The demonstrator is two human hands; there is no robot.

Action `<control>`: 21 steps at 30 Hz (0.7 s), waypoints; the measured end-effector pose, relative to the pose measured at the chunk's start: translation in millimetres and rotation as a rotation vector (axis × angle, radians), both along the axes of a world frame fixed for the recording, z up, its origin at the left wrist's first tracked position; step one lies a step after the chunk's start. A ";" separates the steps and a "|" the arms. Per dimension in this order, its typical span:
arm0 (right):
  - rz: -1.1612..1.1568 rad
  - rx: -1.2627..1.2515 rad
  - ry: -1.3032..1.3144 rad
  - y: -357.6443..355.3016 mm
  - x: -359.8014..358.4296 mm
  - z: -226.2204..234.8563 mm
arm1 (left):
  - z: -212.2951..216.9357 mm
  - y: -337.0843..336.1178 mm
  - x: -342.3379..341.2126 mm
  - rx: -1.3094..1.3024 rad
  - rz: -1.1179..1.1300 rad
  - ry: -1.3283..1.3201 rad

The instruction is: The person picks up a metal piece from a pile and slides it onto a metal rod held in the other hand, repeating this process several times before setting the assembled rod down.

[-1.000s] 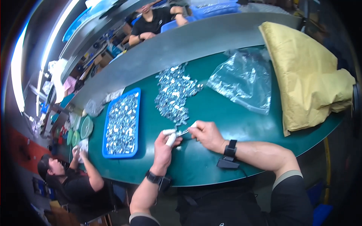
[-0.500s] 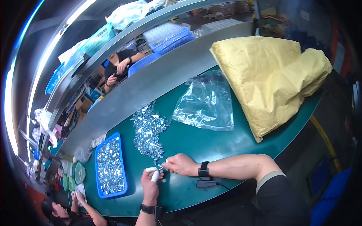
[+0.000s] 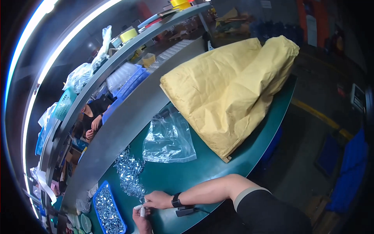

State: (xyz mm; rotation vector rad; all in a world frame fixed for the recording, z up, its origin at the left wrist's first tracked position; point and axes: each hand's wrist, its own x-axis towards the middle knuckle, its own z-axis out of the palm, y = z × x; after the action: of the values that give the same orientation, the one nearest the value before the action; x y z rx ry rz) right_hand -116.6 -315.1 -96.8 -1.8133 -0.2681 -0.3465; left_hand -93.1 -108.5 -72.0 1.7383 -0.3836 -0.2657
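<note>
Over at the near side of the green counter (image 3: 177,175), the person's two hands meet, fingertips close together. The left hand (image 3: 143,223) comes up from the near edge, white covers (image 3: 142,212) on its fingers; the right hand (image 3: 159,200) reaches in from the right, fingers curled toward it. From where I stand I can't tell how tight either grip is, or whether a piece sits between the fingers; it's too small to make out.

The loose pile of small, shiny metal pieces (image 3: 131,175) lies just on the far side of the grip, slightly left, its thin near end trailing almost to the right fingertips. To the left of the hands stands a blue tray (image 3: 117,205), filled with similar bits. Beyond the pile and to its right, a clear plastic bag (image 3: 169,140) lies flat, and a big yellow sack (image 3: 230,101) rests at the far right, well apart from both hands.
</note>
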 end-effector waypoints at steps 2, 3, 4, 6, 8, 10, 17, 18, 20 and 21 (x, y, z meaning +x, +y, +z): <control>-0.010 0.038 -0.015 0.4 3.1 -1.0 | -8.7 -5.0 7.8 -0.107 0.065 0.020; -0.014 0.061 -0.031 -0.3 5.2 -2.5 | -10.4 -6.0 9.0 -0.160 0.099 0.030; -0.015 0.084 -0.047 0.8 6.7 -4.0 | -10.7 -3.8 9.0 -0.146 0.098 0.032; -0.016 0.063 -0.042 1.5 9.7 -4.4 | -10.3 -4.2 9.4 -0.127 0.077 0.008; -0.015 -0.010 -0.037 -2.8 10.8 -3.9 | -11.0 -7.2 10.5 -0.116 0.062 -0.004; -0.003 -0.024 -0.015 -7.3 8.3 -4.1 | -13.5 -7.7 11.4 -0.111 0.039 -0.006; 0.013 -0.002 -0.011 -0.9 2.7 1.4 | -10.8 -2.9 8.3 -0.148 0.061 0.016; -0.009 0.031 -0.018 -1.0 3.1 1.1 | -11.4 -4.1 9.5 -0.159 0.069 0.018; -0.053 0.096 -0.031 -0.2 4.0 1.2 | -11.4 -4.4 9.2 -0.167 0.079 0.022; -0.052 0.097 -0.030 0.3 5.3 -0.3 | -10.8 -6.4 8.8 -0.159 0.086 0.007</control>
State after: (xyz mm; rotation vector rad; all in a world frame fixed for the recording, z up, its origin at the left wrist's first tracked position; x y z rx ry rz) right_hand -111.3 -314.8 -97.1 -1.7229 -0.2217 -0.4170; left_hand -84.3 -114.9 -82.9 1.5929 -0.3157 -0.1749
